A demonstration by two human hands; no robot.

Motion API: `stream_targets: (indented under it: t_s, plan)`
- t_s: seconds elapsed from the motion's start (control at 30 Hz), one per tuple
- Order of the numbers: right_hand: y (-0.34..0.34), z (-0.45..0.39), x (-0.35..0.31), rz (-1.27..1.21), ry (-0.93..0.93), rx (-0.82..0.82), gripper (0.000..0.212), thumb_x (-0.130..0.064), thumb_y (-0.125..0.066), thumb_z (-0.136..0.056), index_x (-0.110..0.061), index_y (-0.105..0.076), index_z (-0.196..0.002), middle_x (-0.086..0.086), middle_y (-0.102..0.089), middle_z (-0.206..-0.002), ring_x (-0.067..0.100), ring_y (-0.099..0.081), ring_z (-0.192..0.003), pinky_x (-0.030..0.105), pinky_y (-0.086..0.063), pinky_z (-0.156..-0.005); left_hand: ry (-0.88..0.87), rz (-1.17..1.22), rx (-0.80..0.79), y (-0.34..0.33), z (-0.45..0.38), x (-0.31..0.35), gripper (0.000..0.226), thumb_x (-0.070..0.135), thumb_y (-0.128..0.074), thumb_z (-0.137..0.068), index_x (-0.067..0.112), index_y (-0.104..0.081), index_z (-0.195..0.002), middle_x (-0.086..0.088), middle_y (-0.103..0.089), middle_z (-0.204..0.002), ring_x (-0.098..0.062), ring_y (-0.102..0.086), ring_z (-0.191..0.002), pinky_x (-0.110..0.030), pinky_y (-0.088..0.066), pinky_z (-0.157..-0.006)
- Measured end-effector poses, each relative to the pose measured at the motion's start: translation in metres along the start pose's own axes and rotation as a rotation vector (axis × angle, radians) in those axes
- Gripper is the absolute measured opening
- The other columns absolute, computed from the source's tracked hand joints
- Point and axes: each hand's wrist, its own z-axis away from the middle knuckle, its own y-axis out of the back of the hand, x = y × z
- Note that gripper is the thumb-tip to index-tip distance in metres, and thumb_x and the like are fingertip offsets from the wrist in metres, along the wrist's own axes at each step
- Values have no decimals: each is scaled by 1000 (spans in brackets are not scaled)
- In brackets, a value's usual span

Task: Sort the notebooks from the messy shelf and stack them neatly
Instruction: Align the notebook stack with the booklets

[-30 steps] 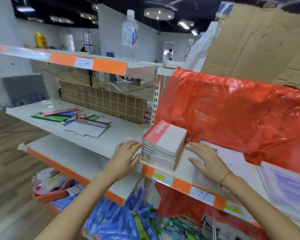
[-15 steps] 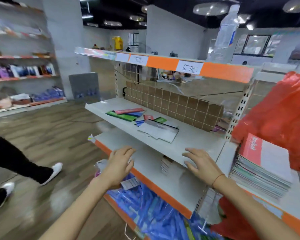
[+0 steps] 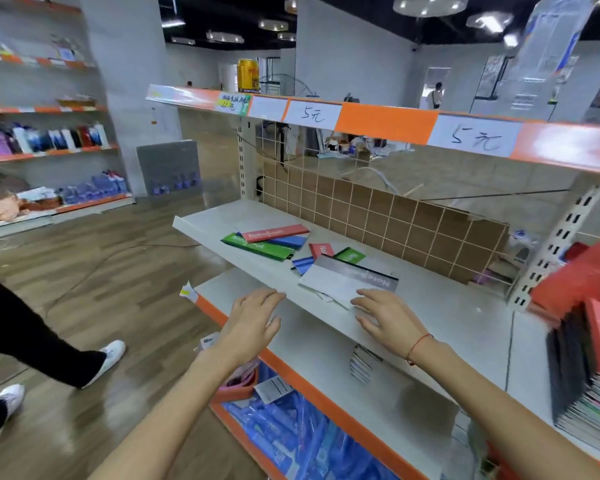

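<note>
Loose notebooks lie scattered on the white middle shelf (image 3: pixel 447 306): a red one (image 3: pixel 274 232) on top of a green one (image 3: pixel 257 246) and a blue one, and a grey one (image 3: pixel 350 280) nearest me covering several others. My right hand (image 3: pixel 385 318) hovers with fingers spread at the grey notebook's near corner; whether it touches is unclear. My left hand (image 3: pixel 253 323) is open in the air just before the shelf edge, holding nothing. A neat stack of notebooks (image 3: pixel 593 368) with a red-banded cover on top stands on the adjoining shelf at far right.
A lower shelf (image 3: pixel 378 403) with an orange front edge holds a small pile of notebooks (image 3: pixel 362 363). Blue packages (image 3: pixel 291 434) and a pink basket (image 3: pixel 238 384) sit below. A person's legs (image 3: pixel 32 344) stand on the wooden floor at left. Red plastic (image 3: pixel 582 271) hangs at right.
My view swung left from the neat stack to the messy shelf. Both hands left the stack and moved toward the scattered notebooks, the right one reaching the grey notebook.
</note>
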Motion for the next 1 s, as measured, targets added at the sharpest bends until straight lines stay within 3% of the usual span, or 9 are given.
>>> stream_targets:
  t_s: [0.13, 0.23, 0.37, 0.5, 0.6, 0.7, 0.83, 0.9, 1.0]
  plan:
    - [-15, -53, 2, -17, -24, -45, 33, -22, -57, -91, -9, -61, -122, 13, -55, -132, 29, -50, -124, 37, -35, -106, 4, -15, -62, 6, -42, -33, 81, 52, -6, -76, 20, -35, -144, -1, -37, -146, -17, -30, -136, -31, -18, -110]
    - [-25, -94, -1, 36, -71, -131, 39, -30, -45, -97, -14, -51, -132, 8, -50, -136, 25, -45, -126, 29, -32, -104, -14, -58, -45, 6, -74, -61, 69, 45, -16, -84, 17, -37, -143, -5, -39, -145, -20, -32, -136, -36, -19, -112]
    - [-39, -133, -13, 115, -321, -203, 46, -45, -37, -97, -16, -49, -131, 7, -54, -130, 25, -51, -116, 31, -42, -91, -34, -58, -33, 0, -108, -95, 64, 41, -21, -87, 13, -43, -140, -8, -44, -143, -24, -37, -134, -39, -25, -110]
    - [-66, -161, -23, 142, -610, -289, 68, -67, -27, -90, -13, -54, -120, 9, -63, -113, 26, -59, -101, 31, -44, -74, -44, -48, -29, -19, -147, -122, 45, 18, -48, -91, 8, -47, -136, -11, -48, -137, -28, -45, -126, -40, -35, -104]
    - [-87, -183, -33, 133, -810, -358, 86, -77, -30, -82, -7, -48, -129, 18, -55, -125, 34, -52, -114, 44, -46, -93, -49, -105, -88, -33, -187, -142, 47, 20, -48, -90, 11, -44, -136, -10, -48, -134, -28, -46, -121, -37, -38, -96]
    - [-99, -199, -49, 158, -896, -398, 83, -63, -38, -88, -4, -22, -144, 21, -23, -150, 37, -24, -137, 57, -26, -107, -29, -183, -175, -44, -225, -164, 50, 26, -46, -92, 13, -35, -139, -10, -38, -142, -28, -38, -128, -37, -33, -101]
    - [-97, -201, -48, 144, -791, -406, 81, -54, -42, -89, -9, -11, -148, 16, -20, -151, 31, -22, -138, 53, -27, -107, -30, -272, -331, -54, -263, -201, 65, 41, -46, -94, 16, -20, -148, -14, -21, -152, -30, -23, -138, -43, -24, -110]
    - [-90, -195, -43, 91, -756, -427, 81, -48, -47, -88, -12, -7, -149, 9, -20, -153, 25, -21, -139, 48, -29, -106, -36, -277, -400, -60, -270, -217, 66, 48, -42, -94, 17, -20, -148, -13, -27, -148, -30, -29, -135, -42, -28, -107]
    - [-83, -182, -38, 43, -759, -412, 76, -34, -51, -88, -17, -10, -150, 0, -20, -155, 17, -22, -140, 41, -29, -108, -126, -273, -368, -63, -270, -222, 54, 43, -40, -96, 15, -31, -141, -10, -45, -133, -27, -45, -119, -37, -38, -96]
